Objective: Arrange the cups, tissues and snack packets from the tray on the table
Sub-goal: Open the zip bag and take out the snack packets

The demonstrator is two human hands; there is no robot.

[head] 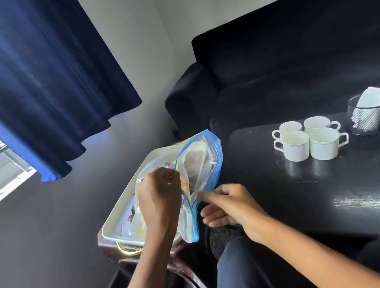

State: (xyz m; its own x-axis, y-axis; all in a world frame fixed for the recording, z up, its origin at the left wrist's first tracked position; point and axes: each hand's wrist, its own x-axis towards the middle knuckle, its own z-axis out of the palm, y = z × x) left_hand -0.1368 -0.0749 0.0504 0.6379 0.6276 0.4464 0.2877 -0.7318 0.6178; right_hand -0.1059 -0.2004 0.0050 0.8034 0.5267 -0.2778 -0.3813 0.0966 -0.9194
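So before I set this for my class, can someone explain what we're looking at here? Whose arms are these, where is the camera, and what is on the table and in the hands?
There is no machine here: the two bare arms belong to a person, and the single picture comes from a wide-angle camera worn on that person's head, looking forward and down.

The left hand pinches one side of the opening of a clear zip bag with a blue edge. The right hand is at the other side, fingers mostly straight; whether it actually grips the bag is hard to tell. The bag sits over a white tray, which rests on a dark stand beside the table.

On the black table stand four white cups in a tight group. Beside them is a black mesh holder with white tissues sticking out. A dark sofa is behind.
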